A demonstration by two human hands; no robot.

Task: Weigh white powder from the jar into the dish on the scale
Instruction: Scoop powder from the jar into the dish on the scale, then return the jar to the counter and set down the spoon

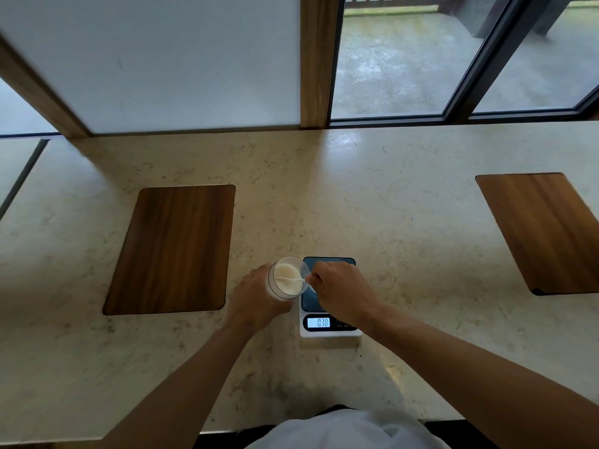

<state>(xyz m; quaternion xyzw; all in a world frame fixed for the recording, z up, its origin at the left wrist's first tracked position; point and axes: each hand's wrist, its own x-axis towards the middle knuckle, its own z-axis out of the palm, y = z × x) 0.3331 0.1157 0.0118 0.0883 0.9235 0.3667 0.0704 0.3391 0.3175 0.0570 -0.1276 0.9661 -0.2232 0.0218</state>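
Gripping clear round jar [287, 279], apparently plastic.

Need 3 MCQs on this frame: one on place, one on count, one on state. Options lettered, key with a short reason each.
1. Where is the jar relative to the scale?
A. At its left edge
B. On the far right board
C. Behind it by the window

2. How many wooden boards lie on the counter?
A. One
B. Two
C. Three

3. What state is the jar in?
A. Lidded and upright
B. Open, tipped toward the camera, spoon in its mouth
C. Lying empty on its side

Key: 1 A, the left hand holds the jar against the scale's left side. 2 B, one board at left, one board at right. 3 B, white powder shows through the open mouth while the right hand holds the spoon there.
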